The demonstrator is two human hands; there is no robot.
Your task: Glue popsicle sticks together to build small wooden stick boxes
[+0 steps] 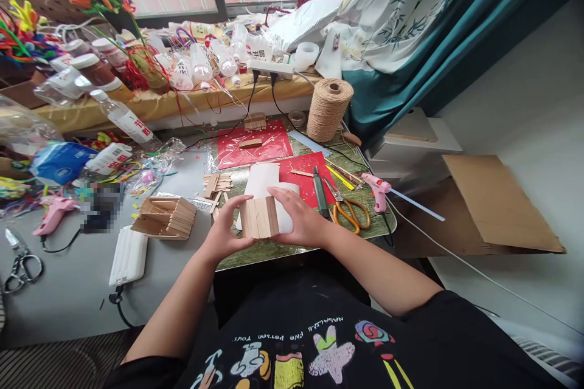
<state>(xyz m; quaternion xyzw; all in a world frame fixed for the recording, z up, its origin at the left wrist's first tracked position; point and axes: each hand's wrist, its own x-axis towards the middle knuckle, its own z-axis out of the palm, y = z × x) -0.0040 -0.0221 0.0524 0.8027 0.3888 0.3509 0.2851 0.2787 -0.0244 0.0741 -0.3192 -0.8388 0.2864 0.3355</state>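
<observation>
Between my two hands is a small panelled piece made of wooden craft sticks [259,219], held just above the table's front edge. My left hand [224,228] grips its left side, thumb low and fingers at the top. On the right side, my right hand [298,219] grips it the same way. White paper sheets [262,179] lie behind the piece, partly over a red sheet [298,173]. Loose craft sticks [216,184] lie beyond my left hand. A craft-stick box with compartments [166,219] stands to the left.
To the right lie orange-handled scissors [351,213], a green utility knife [320,194] and a pink glue gun [378,191]. A twine spool [329,110] stands behind. A white power bank [128,255] and another glue gun [55,213] are at left; bottles [125,118] crowd the back.
</observation>
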